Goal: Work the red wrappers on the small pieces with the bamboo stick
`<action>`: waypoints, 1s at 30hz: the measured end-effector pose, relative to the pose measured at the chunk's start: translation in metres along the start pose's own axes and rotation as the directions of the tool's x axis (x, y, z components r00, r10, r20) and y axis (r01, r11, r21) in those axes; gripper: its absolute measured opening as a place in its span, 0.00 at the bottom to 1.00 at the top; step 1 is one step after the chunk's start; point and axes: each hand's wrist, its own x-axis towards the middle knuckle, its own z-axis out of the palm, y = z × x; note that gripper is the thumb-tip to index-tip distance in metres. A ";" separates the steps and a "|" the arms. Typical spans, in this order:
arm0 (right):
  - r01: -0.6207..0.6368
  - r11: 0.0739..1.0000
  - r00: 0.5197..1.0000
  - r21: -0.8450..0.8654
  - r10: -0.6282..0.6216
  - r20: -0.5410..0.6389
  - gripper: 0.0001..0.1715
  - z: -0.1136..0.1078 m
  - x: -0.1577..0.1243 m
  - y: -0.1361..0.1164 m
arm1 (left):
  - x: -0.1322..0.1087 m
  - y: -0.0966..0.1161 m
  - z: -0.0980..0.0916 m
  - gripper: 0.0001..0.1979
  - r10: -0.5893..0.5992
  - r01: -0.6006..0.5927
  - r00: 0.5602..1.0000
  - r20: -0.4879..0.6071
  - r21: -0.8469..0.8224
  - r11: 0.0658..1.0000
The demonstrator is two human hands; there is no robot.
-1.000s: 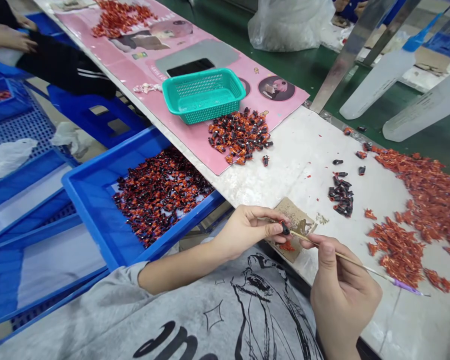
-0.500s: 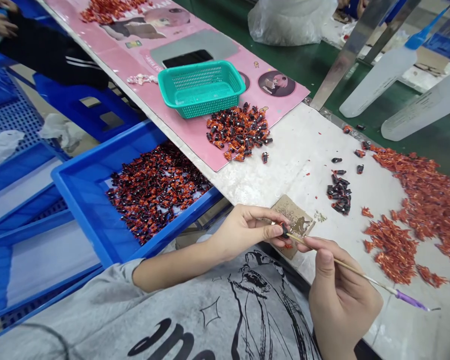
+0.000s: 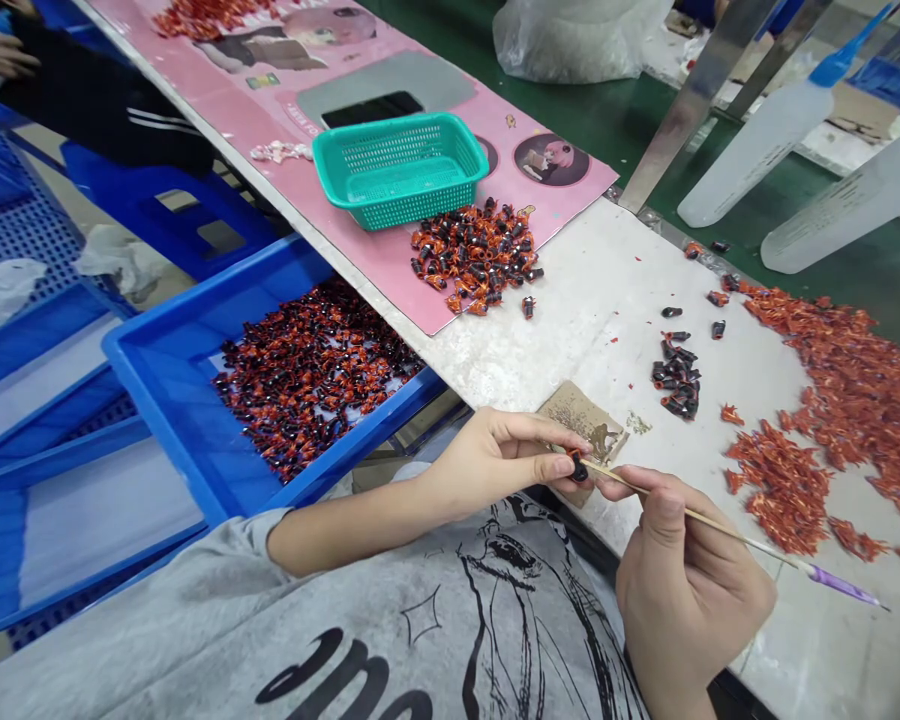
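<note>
Between the thumb and fingers of my left hand (image 3: 506,455) is a small black and orange plastic piece (image 3: 579,467). My right hand (image 3: 690,580) grips a thin wooden stick (image 3: 709,520) with a purple sleeve near its rear end. The stick's front tip touches the small piece or lies right beside it; I cannot tell which. Under the hands lies a cardboard square (image 3: 581,415) with a wet brownish smear. Beyond it is a small heap of black pieces (image 3: 675,375). Loose orange pieces (image 3: 784,485) are piled to the right of the hands.
A green basket (image 3: 401,210) stands on a pink mat (image 3: 420,300) beside a pile of black-and-orange pieces (image 3: 480,255). A blue tray (image 3: 172,440) of similar pieces sits left, below the table edge. White bottles (image 3: 757,150) stand at right. Another person's hand (image 3: 0,52) shows top left.
The small piece has turned in my left fingers, showing more orange on top. My right hand has shifted slightly right and down with the stick.
</note>
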 end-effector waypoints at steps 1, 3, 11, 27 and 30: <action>0.007 1.000 1.000 -0.004 -0.007 -0.001 0.09 0.000 -0.001 0.000 | -0.001 0.000 0.000 0.13 0.005 -0.005 1.000 0.004 0.011 1.000; 0.023 1.000 1.000 -0.022 -0.023 -0.001 0.09 -0.001 -0.002 0.001 | -0.001 0.001 0.002 0.12 0.015 -0.015 1.000 0.014 0.021 1.000; 0.086 0.991 0.996 -0.098 -0.086 0.005 0.10 -0.003 -0.004 0.000 | -0.002 0.000 0.005 0.10 0.031 -0.031 0.999 0.037 -0.003 1.000; 0.214 0.974 0.967 -0.078 -0.223 -0.124 0.09 -0.011 -0.001 0.003 | -0.004 0.001 0.006 0.13 0.009 -0.008 1.000 -0.018 0.039 0.999; 0.136 0.970 0.926 -0.200 -0.196 -0.323 0.10 -0.046 0.016 0.012 | -0.004 0.003 0.004 0.13 0.012 -0.010 0.996 -0.084 0.024 1.000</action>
